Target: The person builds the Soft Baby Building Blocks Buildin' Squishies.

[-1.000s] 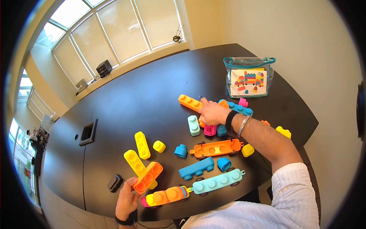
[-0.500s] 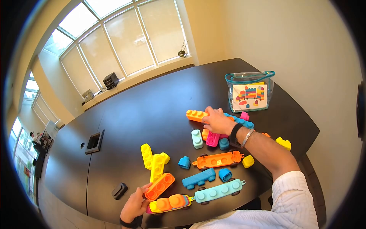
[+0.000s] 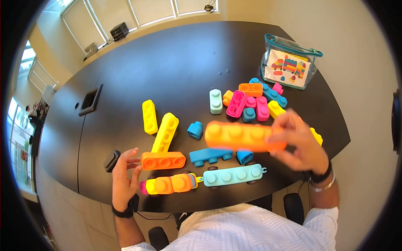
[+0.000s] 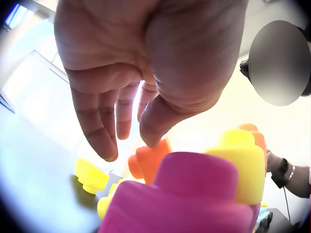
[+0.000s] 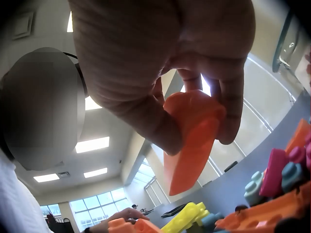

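Note:
In the head view the right hand (image 3: 303, 144) pinches one end of a long orange block (image 3: 236, 136), held above the table with its studs showing. The right wrist view has the thumb and fingers on both sides of that block (image 5: 192, 141). Beside a shorter orange block (image 3: 163, 160), lying hollow side out against a long yellow block (image 3: 166, 131), is the left hand (image 3: 125, 180), its fingers loosely bent and holding nothing. Whether its fingertips touch the block cannot be told. The joined train, an orange-and-yellow front (image 3: 171, 184) and a light blue car (image 3: 232, 175), stands just right of the left hand.
Pink, teal, yellow and orange blocks cluster around a pink block (image 3: 237, 103) beyond the raised one. A clear bag (image 3: 289, 69) stands at the back right. Blue pieces (image 3: 209, 156) lie behind the train; a black object (image 3: 112, 161) is left of the left hand.
The right hand has lifted the long orange block from beside the cluster and brought it nearer the body. The left hand has let go of the shorter orange block. The head view has shifted.

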A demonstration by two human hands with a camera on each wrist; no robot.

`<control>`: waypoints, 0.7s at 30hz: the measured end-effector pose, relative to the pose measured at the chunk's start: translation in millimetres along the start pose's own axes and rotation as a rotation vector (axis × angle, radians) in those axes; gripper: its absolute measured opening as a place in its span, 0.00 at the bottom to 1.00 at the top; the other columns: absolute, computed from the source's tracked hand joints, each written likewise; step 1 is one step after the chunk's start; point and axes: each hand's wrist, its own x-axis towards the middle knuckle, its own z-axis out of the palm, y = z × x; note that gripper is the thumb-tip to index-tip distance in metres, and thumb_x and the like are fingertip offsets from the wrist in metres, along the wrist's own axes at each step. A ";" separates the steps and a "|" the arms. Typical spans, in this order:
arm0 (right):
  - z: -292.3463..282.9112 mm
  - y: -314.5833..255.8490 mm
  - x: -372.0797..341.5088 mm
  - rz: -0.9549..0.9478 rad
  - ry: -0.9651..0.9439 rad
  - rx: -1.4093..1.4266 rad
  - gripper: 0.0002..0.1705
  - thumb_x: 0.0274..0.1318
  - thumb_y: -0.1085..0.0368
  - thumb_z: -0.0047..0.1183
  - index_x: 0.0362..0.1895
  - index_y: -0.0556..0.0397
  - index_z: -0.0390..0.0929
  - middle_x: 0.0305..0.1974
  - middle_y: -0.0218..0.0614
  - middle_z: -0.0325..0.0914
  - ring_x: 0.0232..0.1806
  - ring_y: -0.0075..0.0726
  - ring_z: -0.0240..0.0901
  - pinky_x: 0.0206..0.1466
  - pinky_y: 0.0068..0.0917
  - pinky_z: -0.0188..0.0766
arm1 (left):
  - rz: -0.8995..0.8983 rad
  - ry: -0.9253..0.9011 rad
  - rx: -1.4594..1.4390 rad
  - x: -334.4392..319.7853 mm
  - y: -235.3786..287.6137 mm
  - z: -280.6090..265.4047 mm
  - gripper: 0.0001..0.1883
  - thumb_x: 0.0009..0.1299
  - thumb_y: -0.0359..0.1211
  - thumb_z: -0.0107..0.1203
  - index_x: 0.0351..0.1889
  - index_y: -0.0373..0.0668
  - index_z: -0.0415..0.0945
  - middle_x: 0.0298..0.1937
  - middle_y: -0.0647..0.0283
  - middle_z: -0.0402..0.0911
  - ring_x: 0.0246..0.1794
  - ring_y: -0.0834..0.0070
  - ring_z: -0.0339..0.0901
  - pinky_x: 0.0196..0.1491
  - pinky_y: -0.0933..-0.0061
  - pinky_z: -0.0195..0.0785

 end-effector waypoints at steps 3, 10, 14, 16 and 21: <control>31.1 -7.3 -42.5 0.054 -0.048 0.153 0.18 0.57 0.73 0.76 0.51 0.47 0.90 0.55 0.41 0.77 0.51 0.46 0.83 0.56 0.40 0.84 | 0.040 0.018 0.040 0.4 16.4 -1.4 0.21 0.80 0.22 0.64 0.70 0.38 0.79 0.69 0.51 0.87 0.62 0.57 0.89 0.60 0.61 0.85; 93.5 -7.7 -69.7 0.050 -0.054 -0.024 0.14 0.59 0.72 0.75 0.47 0.50 0.86 0.61 0.46 0.80 0.57 0.56 0.85 0.56 0.42 0.88 | 0.231 -0.036 0.150 -7.3 60.5 9.6 0.14 0.80 0.33 0.70 0.58 0.38 0.84 0.65 0.48 0.89 0.66 0.44 0.86 0.70 0.51 0.78; 100.4 -12.5 -70.2 0.087 -0.049 -0.065 0.17 0.58 0.69 0.77 0.48 0.49 0.83 0.62 0.47 0.80 0.60 0.58 0.84 0.60 0.46 0.86 | 0.292 -0.148 0.069 -14.2 76.8 17.8 0.22 0.74 0.42 0.77 0.57 0.38 0.85 0.65 0.51 0.89 0.65 0.46 0.86 0.70 0.50 0.78; 101.4 -14.7 -70.9 0.072 -0.054 -0.145 0.21 0.57 0.65 0.78 0.52 0.48 0.81 0.63 0.46 0.79 0.60 0.58 0.83 0.60 0.49 0.83 | 0.270 -0.173 0.077 -16.3 80.6 25.9 0.25 0.71 0.44 0.79 0.58 0.39 0.84 0.65 0.51 0.89 0.65 0.46 0.86 0.70 0.50 0.78; 121.4 -16.7 -78.6 0.083 -0.065 -0.334 0.21 0.62 0.62 0.72 0.57 0.44 0.80 0.59 0.44 0.78 0.52 0.54 0.81 0.53 0.48 0.81 | 0.231 -0.112 0.149 -29.8 64.3 47.0 0.30 0.66 0.44 0.83 0.60 0.43 0.82 0.64 0.53 0.90 0.62 0.47 0.87 0.64 0.51 0.80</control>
